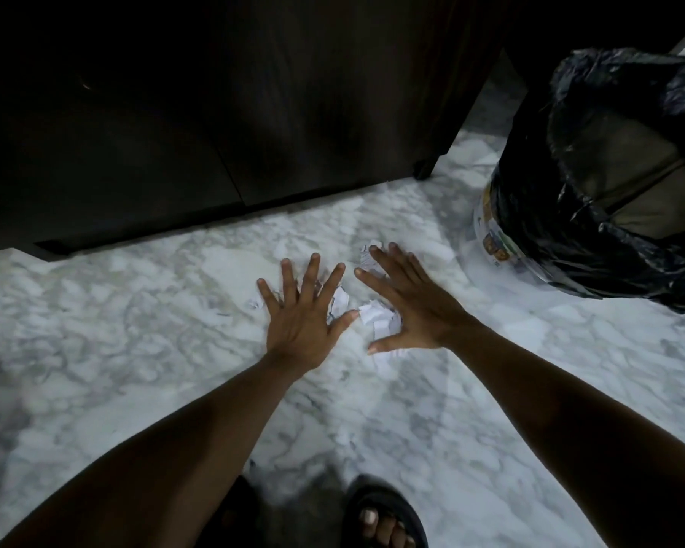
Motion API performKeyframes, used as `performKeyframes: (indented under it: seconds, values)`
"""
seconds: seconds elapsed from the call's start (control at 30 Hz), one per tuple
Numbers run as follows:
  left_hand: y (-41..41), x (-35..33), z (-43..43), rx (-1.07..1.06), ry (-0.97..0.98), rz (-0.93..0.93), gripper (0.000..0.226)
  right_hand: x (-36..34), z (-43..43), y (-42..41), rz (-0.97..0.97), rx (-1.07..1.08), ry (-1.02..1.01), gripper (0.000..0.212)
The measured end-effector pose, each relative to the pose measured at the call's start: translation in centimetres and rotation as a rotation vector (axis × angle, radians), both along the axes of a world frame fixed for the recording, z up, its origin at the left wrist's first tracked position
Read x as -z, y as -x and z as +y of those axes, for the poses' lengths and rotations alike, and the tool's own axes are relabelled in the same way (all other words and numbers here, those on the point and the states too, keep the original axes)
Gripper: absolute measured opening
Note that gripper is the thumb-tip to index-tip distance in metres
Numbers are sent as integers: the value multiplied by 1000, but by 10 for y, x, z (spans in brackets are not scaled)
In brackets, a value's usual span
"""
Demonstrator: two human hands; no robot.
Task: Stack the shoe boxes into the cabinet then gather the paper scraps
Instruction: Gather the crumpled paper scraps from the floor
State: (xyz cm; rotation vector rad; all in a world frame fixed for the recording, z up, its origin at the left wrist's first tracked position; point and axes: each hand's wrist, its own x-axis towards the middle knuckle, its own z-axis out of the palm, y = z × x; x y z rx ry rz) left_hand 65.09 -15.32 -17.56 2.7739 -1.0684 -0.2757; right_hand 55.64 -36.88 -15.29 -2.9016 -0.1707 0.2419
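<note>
A: Scraps risk? Paper scraps (376,315) lie on the marble floor (135,330) between left hand (299,314) and right hand (408,306), fingers splayed, gripping nothing.
B: White on white, so small bits could get missed or slide off. Cabinet (214,112) just behind; lined bin (609,172) right, nothing blocking.

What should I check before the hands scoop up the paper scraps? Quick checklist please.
1. Cabinet doors shut: ok, no shoe boxes in view.
2. Paper scraps between the hands: ok, one more at the right fingertips.
3. Left hand open, fingers spread: ok.
4. Right hand open, holding nothing: ok.
5. Bin with black bag in place, mouth open: ok, to the right.
6. All scraps gathered into one pile: not ok, small bits lie apart on the floor.
</note>
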Motion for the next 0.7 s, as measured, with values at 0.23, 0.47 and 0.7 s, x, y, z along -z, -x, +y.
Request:
performKeyframes:
  seconds: [0.23, 0.47, 0.7]
  values:
    - [2, 9, 6, 64, 373, -6, 30, 14, 19, 16, -236, 60, -78, 66]
    - [17, 7, 17, -1, 581, 64, 11, 19, 45, 33, -301, 222, -49, 35]
    - [17, 8, 19, 10, 579, 65, 18, 21, 46, 32, -302, 227, -79, 20]
